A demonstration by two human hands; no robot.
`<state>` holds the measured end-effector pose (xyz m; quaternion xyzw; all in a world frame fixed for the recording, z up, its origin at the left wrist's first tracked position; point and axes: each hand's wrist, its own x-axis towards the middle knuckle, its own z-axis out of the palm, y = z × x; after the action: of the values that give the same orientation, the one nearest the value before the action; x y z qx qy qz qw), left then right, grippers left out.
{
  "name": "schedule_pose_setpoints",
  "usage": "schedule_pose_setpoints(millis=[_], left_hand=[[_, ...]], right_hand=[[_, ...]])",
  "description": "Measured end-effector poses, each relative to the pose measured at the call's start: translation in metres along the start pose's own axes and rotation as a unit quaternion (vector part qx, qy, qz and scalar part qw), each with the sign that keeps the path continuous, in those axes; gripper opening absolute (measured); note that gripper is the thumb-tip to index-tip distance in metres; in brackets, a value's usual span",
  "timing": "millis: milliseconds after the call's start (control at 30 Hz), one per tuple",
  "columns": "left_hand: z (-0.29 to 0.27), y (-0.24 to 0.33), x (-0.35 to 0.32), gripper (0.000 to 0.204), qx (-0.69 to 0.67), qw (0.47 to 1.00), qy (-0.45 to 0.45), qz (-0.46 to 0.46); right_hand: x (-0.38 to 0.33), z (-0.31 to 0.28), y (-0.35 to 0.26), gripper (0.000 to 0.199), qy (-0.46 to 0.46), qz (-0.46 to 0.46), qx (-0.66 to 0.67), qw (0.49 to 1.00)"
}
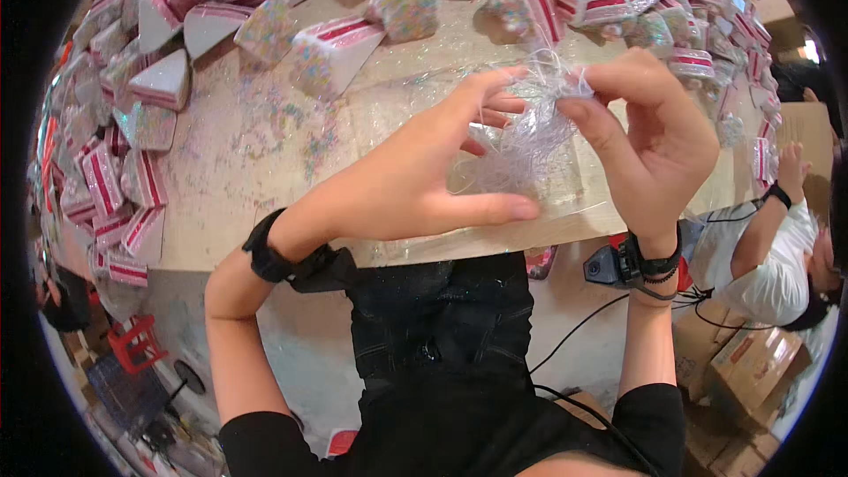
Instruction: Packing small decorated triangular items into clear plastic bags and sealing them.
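Observation:
A loose tangle of thin white, shiny thread (534, 146) hangs over the table near its front edge. My right hand (658, 137) pinches the top of the bundle between thumb and forefinger. Beside it, my left hand (415, 163) is spread, thumb stretched out below and fingers reaching to the thread's left side. Some strands cross the left fingertips, which are partly hidden. Just beyond my hands lies a cake-slice ornament (541, 9) with pink stripes and glittery sprinkles.
Many more cake-slice ornaments (340, 53) crowd the far and left sides of the wooden table (238, 185), with loose sprinkles scattered on it. At the right are another person in a white shirt (773, 256) and cardboard boxes (755, 371). A red stool (137, 343) stands lower left.

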<state>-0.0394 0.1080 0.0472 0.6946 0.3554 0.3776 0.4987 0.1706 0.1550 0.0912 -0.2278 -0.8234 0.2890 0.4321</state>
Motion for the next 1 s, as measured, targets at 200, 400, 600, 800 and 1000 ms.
schedule_pose_setpoints(millis=[200,400,600,800,1000], left_hand=[[0.007,-0.005,0.002,0.051,-0.258,0.965,-0.001,-0.046],[-0.016,-0.008,0.003,0.027,-0.076,0.991,-0.022,-0.104],[-0.024,-0.002,0.002,0.026,-0.01,0.996,-0.013,-0.083],[-0.029,-0.008,-0.001,0.028,0.053,0.993,0.012,-0.103],[-0.03,-0.012,0.006,0.024,0.064,0.992,0.025,-0.108]], right_hand=[[0.015,0.02,0.009,0.025,-0.018,0.03,-0.015,0.999],[0.006,0.004,0.029,0.011,0.006,0.08,0.112,0.99],[-0.014,-0.014,0.04,0.014,0.107,0.227,0.431,0.867],[-0.025,-0.02,0.055,0.02,0.264,0.251,0.367,0.856],[-0.038,-0.029,0.056,0.019,0.315,0.227,0.248,0.888]])
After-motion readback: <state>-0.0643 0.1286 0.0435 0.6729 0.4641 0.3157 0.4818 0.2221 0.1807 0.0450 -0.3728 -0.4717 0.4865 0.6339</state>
